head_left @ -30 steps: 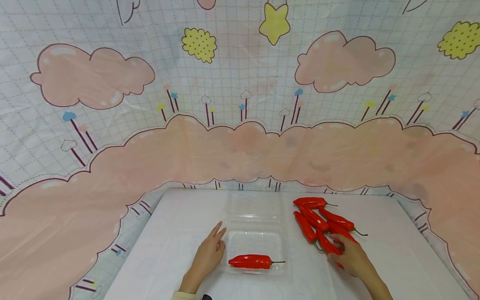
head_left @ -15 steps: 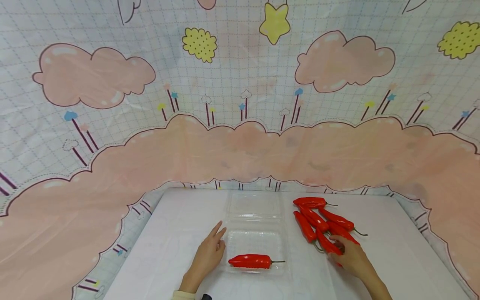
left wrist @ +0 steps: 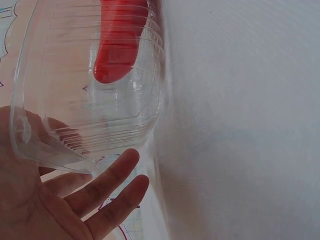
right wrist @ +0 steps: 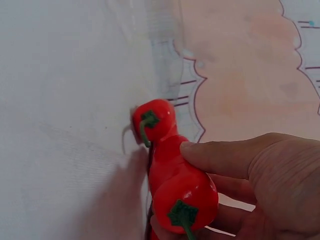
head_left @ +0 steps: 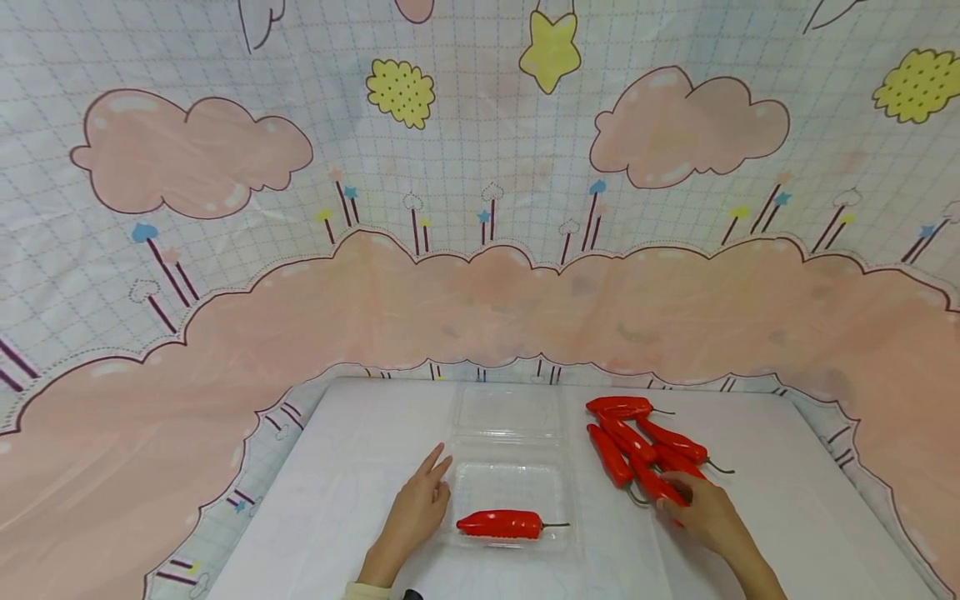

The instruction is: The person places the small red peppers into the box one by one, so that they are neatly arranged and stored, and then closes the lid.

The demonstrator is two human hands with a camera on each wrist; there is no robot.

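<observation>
A clear plastic clamshell box [head_left: 510, 485] lies with its lid [head_left: 510, 412] folded back. One red chili pepper [head_left: 498, 524] rests inside along the near side, stem to the right. My left hand [head_left: 422, 502] is at the box's left side, fingers extended; in the left wrist view its fingers [left wrist: 107, 197] are by the corner of the box wall [left wrist: 60, 75]. At the right, my right hand [head_left: 701, 510] grips a red chili pepper [head_left: 655, 485] from the pile. In the right wrist view, the thumb lies on this pepper [right wrist: 187, 192], green stem toward the camera.
Several more red chili peppers [head_left: 611, 457] lie in a loose pile around the right hand, one [head_left: 621, 407] at the far end. A white cloth covers the table [head_left: 360, 433]. A patterned curtain [head_left: 480, 308] hangs behind the table's far edge.
The pepper in my right hand has shifted slightly away from me, and its near end sits a little higher. My left hand, the box and the pepper inside hold their places.
</observation>
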